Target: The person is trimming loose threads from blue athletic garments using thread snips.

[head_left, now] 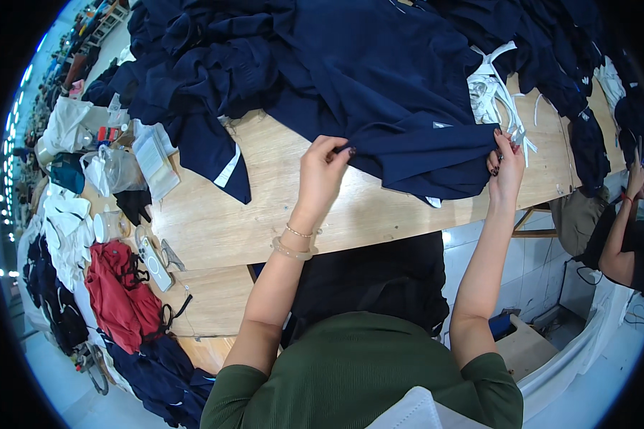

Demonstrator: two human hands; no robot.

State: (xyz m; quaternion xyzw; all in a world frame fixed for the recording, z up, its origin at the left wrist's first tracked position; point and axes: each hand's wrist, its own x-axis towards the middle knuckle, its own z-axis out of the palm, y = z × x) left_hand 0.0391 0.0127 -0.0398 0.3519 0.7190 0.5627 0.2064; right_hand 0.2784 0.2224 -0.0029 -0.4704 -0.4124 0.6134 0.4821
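Note:
A dark navy garment lies across the wooden table in front of me, its near part drawn out sideways between my hands. My left hand pinches its left edge between thumb and fingertips. At the opposite edge my right hand grips the fabric, fingers curled around it. Between the hands the cloth is folded, with a small light label on top and a pale tip showing under its near edge. More navy cloth is heaped beyond, with a white-striped corner hanging toward me.
White strips lie beside the garment at right. Leftward are a phone, a clear plastic bag, papers, a jar and a red cloth item. Another person's arm is at far right. A black item covers my lap.

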